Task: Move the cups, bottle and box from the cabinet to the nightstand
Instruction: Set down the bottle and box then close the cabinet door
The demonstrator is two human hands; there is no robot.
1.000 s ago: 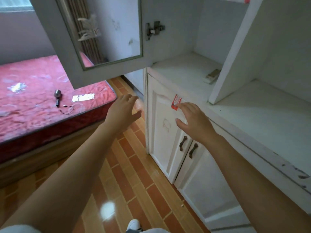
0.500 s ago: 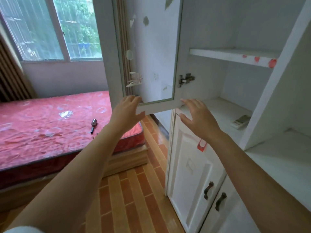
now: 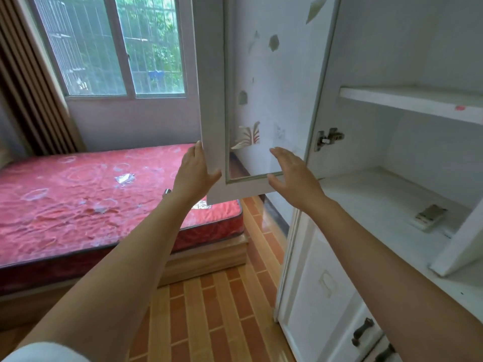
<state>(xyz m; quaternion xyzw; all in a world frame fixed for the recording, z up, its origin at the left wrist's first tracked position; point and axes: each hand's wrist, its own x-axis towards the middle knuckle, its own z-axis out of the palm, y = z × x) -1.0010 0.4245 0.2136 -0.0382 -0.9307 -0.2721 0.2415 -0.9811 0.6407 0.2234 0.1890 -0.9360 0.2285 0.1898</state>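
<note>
Two hands, one cabinet door, one bed, one remote.

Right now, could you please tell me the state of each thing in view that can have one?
Upper cabinet door: swung open.
Lower cabinet doors: closed.
Upper shelf: nothing visible on the part in view.
Lower shelf: holds a small remote-like device, lying flat.
Left hand: open, at the door's outer edge.
Right hand: open, near the door's lower corner.
Window: appears closed.
</note>
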